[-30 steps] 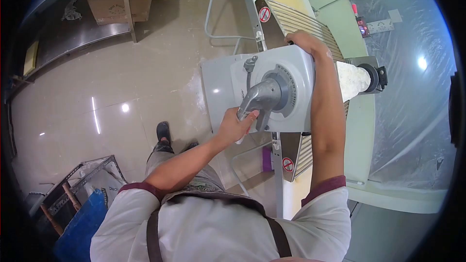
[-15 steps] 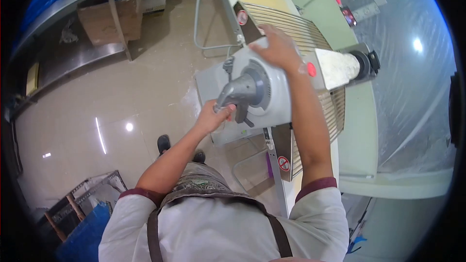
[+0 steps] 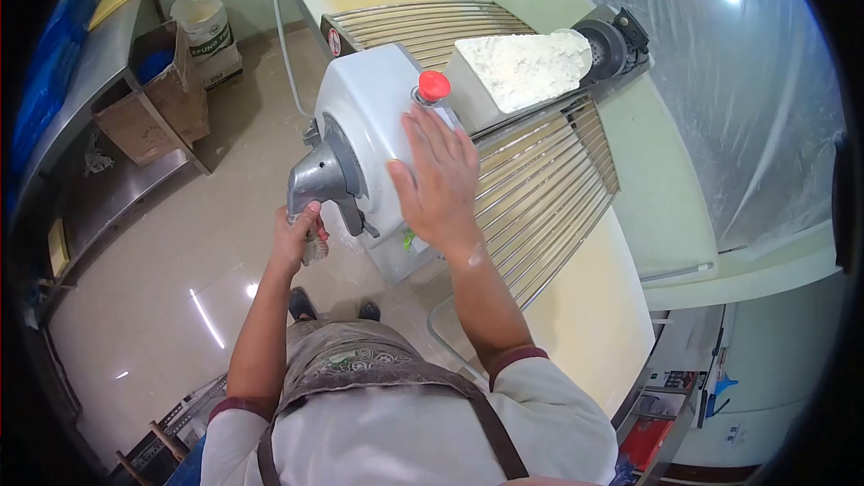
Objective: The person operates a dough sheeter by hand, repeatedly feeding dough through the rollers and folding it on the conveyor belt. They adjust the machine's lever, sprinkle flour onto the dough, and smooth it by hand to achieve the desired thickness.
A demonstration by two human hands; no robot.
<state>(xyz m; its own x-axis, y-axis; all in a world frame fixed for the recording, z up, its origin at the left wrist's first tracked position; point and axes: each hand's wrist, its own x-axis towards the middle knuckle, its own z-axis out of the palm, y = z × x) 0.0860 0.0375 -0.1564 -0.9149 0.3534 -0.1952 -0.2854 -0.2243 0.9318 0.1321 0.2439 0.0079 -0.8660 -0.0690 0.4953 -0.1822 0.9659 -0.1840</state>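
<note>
A dough sheeter's light grey housing (image 3: 373, 94) stands in front of me, with a red push button (image 3: 434, 86) on top. My left hand (image 3: 292, 236) is closed around the lower end of the sheeter's grey metal lever (image 3: 317, 178) on the housing's left side. With fingers stretched out, my right hand (image 3: 439, 175) lies against the top of the housing, just below the red button. To the right of the housing, a metal tray (image 3: 477, 81) is heaped with white flour (image 3: 526, 67). Wire guards (image 3: 540, 207) slope on either side over the pale conveyor belt (image 3: 585, 297).
Plastic sheeting (image 3: 702, 81) hangs at the right. A steel table (image 3: 117, 54) stands at the left, near a cardboard box (image 3: 157, 112) and a white sack (image 3: 202, 22). A bent metal tube (image 3: 286, 63) runs beside the sheeter. Shelving with a red item (image 3: 646, 441) is at lower right.
My right hand has moved from the housing's far edge back to beside the red button. My left hand stays on the lever. The view has shifted, showing more of the flour tray.
</note>
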